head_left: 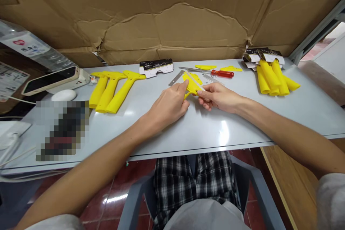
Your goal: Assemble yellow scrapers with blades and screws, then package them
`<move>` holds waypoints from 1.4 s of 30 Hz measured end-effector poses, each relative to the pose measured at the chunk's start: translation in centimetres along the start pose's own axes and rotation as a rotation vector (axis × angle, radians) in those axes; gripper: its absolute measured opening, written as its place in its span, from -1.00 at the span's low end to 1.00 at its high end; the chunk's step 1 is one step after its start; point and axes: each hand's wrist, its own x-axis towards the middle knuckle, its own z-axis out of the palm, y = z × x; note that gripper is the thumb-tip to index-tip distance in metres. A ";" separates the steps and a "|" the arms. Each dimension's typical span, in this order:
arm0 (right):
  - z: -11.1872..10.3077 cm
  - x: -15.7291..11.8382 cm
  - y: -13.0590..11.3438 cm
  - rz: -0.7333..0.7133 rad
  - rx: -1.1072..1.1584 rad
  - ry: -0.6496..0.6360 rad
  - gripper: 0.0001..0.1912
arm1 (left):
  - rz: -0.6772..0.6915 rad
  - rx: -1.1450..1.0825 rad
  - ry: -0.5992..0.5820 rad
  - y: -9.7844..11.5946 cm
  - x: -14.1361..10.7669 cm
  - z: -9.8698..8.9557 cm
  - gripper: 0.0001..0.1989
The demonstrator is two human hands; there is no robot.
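Observation:
A yellow scraper (192,85) with a pale blade edge is held between both hands above the table. My left hand (174,103) wraps round its handle side, fingers closed. My right hand (215,96) pinches its right end between thumb and fingers. Just behind lie a metal blade (176,78) on the left and another blade (211,79) on the right. A screwdriver with a red handle (222,74) rests beyond them, near two flat yellow pieces (205,67) (231,68).
Three yellow handles (115,95) lie on the left of the table (151,129). Black-and-white cards (156,67) sit at the back. Packaged yellow handles (273,77) are at right. A phone (51,81), white mouse (64,95) and bottle (35,48) stand at left, before a cardboard wall (172,25).

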 end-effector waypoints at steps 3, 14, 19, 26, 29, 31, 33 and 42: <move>0.1 -0.1 -0.2 0.018 0.004 -0.008 -0.82 | -0.001 0.019 0.012 0.0 0.0 0.2 -0.33; 0.3 -0.2 -0.3 0.037 0.027 0.007 -0.80 | -0.018 -0.063 0.060 -0.3 -0.1 0.5 -0.33; -0.4 0.0 -1.2 0.025 0.101 0.167 -0.51 | -0.146 -0.540 0.139 -0.4 0.2 -0.9 -0.44; -2.0 0.1 -2.8 -0.118 0.080 0.409 -0.57 | -0.288 -1.447 -0.122 -1.0 1.2 -2.6 -0.80; -2.5 0.3 -2.8 -0.142 0.040 0.461 -0.69 | -0.309 -1.610 -0.139 -1.7 1.6 -1.8 -0.72; -2.8 0.5 -2.7 -0.150 0.011 0.480 -0.77 | -0.307 -1.642 -0.130 -2.0 1.8 -1.3 -0.68; -3.1 0.6 -2.6 -0.168 -0.028 0.486 -0.84 | -0.303 -1.651 -0.103 -2.1 1.8 -1.1 -0.66; -3.8 1.1 -1.8 -0.283 -0.291 0.509 -0.80 | -0.349 -1.546 -0.128 -3.0 2.1 -1.0 -0.65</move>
